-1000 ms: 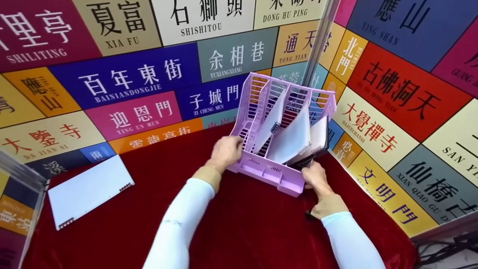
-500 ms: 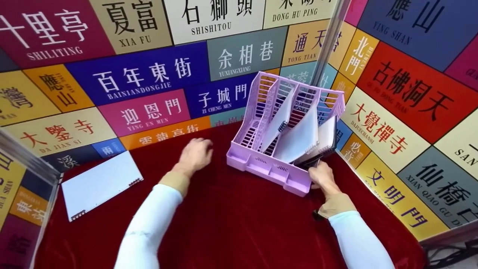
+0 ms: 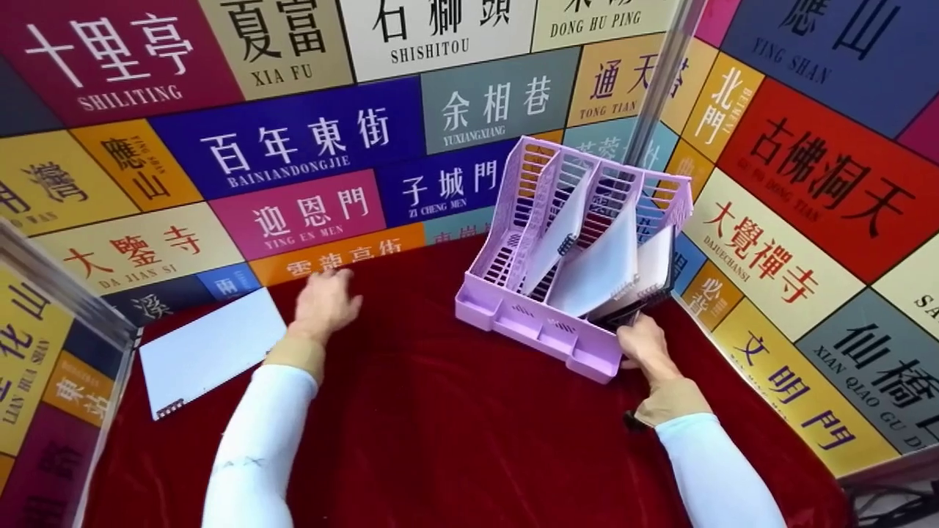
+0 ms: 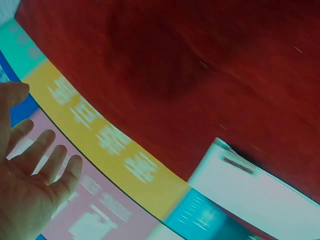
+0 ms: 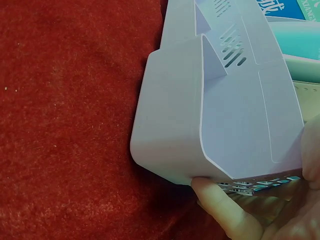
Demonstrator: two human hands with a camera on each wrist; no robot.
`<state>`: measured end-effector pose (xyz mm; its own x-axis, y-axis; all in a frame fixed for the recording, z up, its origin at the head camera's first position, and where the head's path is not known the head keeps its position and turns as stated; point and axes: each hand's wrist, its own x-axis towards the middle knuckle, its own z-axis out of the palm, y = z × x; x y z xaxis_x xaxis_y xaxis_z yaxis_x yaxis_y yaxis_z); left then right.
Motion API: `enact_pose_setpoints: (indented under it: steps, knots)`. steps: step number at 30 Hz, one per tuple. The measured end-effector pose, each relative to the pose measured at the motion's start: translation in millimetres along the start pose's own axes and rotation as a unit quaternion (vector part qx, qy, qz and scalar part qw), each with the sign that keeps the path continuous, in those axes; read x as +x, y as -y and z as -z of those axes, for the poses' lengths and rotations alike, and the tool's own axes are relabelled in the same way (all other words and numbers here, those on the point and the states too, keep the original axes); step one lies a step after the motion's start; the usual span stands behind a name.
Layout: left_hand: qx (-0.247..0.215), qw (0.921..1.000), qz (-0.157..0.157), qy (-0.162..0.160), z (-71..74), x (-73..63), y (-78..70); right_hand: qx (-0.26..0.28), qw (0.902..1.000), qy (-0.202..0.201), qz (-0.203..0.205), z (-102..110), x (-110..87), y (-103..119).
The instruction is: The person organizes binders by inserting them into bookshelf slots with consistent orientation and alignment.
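In the head view, a lilac desktop file rack [image 3: 539,330] stands at the back right of the cloth. My right hand [image 3: 645,345] grips its front right corner; in the right wrist view a finger [image 5: 220,205] presses the corner low down. White spiral notebooks lean in the rack: one left notebook [image 3: 561,238], a middle notebook [image 3: 601,268], and a dark-backed notebook [image 3: 649,275] on the right. My left hand [image 3: 326,301] hovers beside a white spiral notebook [image 3: 209,352] lying flat at the left, holding nothing. The left wrist view shows that hand [image 4: 37,185] with spread, relaxed fingers.
Dark red cloth [image 3: 440,440] covers the table. Panels with large printed characters [image 3: 293,147] rise behind and at both sides. A metal post [image 3: 664,81] stands in the corner behind the rack. Cables [image 3: 891,506] lie at the lower right.
My left hand has let go of the rack's left side and moved left across the cloth to the flat notebook. The right hand stays at the rack's corner. The head view has shifted slightly left.
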<state>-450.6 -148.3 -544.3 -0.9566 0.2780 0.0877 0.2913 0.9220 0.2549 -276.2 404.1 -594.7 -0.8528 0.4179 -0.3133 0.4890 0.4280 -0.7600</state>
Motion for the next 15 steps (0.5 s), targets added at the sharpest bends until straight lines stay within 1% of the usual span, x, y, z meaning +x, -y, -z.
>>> enact_pose_setpoints:
  steps: [4,6,10,15]
  knots:
    - [-0.001,0.9997,0.024,0.000,7.7,-9.7,34.5,-0.005,1.0000,-0.001,0.001,1,0.3,-1]
    - [-0.001,0.9994,0.035,0.006,11.4,-16.8,52.3,-0.005,1.0000,0.001,0.001,2,0.1,-1]
    - [-0.003,0.9975,0.065,0.026,18.8,-34.8,86.6,-0.005,1.0000,0.006,0.000,1,1.3,0]
    - [0.001,0.9931,0.102,0.058,26.4,-58.3,121.9,-0.007,0.9999,0.009,0.003,1,0.4,2]
